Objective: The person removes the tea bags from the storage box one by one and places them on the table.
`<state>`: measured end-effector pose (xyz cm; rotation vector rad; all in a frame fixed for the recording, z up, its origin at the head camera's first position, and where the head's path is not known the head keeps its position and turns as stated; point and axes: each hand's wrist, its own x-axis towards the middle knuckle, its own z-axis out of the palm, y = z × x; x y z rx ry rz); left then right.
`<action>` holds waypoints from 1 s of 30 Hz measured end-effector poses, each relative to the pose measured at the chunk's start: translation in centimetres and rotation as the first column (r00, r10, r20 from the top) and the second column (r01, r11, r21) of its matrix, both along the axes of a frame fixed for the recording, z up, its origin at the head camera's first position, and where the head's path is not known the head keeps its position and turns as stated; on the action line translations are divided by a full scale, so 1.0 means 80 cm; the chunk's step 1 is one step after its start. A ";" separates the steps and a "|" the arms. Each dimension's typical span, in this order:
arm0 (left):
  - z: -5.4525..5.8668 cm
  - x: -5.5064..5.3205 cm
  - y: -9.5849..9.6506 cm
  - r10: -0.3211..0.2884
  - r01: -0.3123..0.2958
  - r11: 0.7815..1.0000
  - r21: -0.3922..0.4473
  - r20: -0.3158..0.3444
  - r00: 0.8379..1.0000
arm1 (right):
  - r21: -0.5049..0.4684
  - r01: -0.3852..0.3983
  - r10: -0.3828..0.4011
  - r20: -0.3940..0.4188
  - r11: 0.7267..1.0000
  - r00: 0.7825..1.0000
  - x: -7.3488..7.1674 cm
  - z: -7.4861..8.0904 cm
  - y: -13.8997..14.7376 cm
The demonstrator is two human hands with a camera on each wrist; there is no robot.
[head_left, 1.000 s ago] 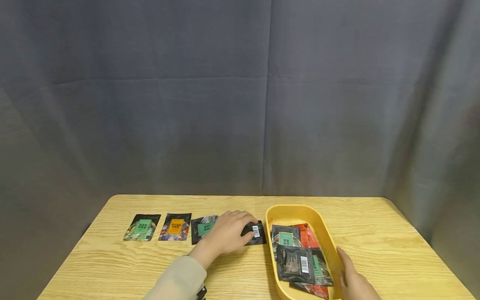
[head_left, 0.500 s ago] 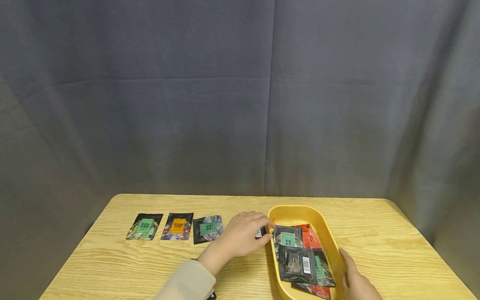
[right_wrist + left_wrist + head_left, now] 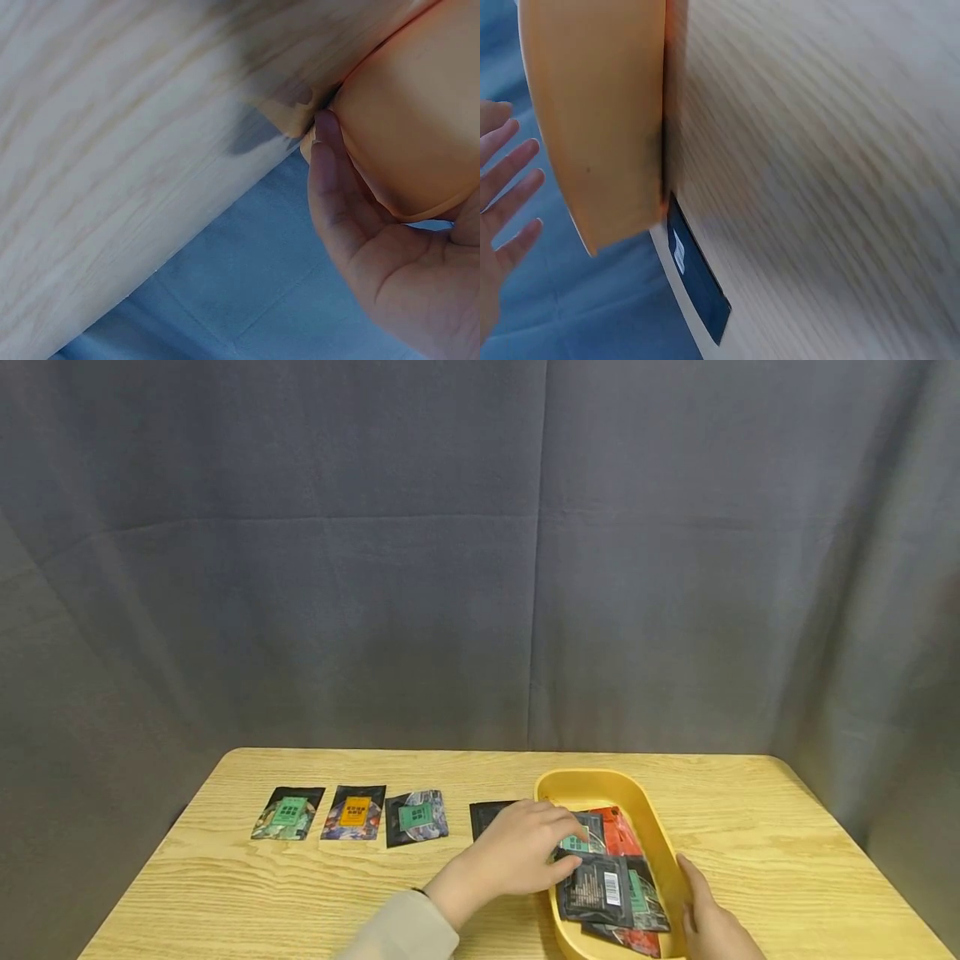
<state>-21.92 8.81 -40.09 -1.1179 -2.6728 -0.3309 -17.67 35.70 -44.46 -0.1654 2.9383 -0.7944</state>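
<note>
My left hand (image 3: 525, 847) reaches over the left rim of the yellow tray (image 3: 551, 935), its fingers loosely bent above the packets. In the left wrist view the fingers (image 3: 511, 166) are spread and hold nothing. A black packet with its back up (image 3: 592, 889) lies just below the fingertips, on top of other packets. Beside it are a green-labelled packet (image 3: 637, 897) and a red packet (image 3: 618, 833). My right hand (image 3: 716, 918) holds the tray's right wall, fingers against the outside in the right wrist view. Another black packet (image 3: 491, 814) lies on the table, partly hidden behind my left hand.
Three flat packets lie in a row on the wooden table (image 3: 300, 902) to the left: a green-labelled one (image 3: 288, 812), an orange-labelled one (image 3: 354, 812) and a tilted green-labelled one (image 3: 416, 817). A grey curtain (image 3: 375, 610) hangs behind the table.
My left hand has let go of the black packet on the table left of the tray and moved right, over the tray's rim. My right hand stays on the tray.
</note>
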 end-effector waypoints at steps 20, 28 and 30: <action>-0.014 0.013 0.056 0.081 -0.070 0.987 -0.144 0.073 0.994 | 0.014 -0.020 0.020 -0.035 1.000 0.999 0.003 -0.001 -0.001; -0.026 0.012 0.067 0.147 -0.130 0.978 -0.166 0.095 0.985 | 0.017 -0.027 0.028 -0.057 0.999 0.998 -0.001 -0.007 0.003; -0.027 0.012 0.069 0.170 -0.147 0.972 -0.184 0.117 0.978 | 0.017 -0.027 0.028 -0.065 0.999 0.997 -0.001 -0.007 0.002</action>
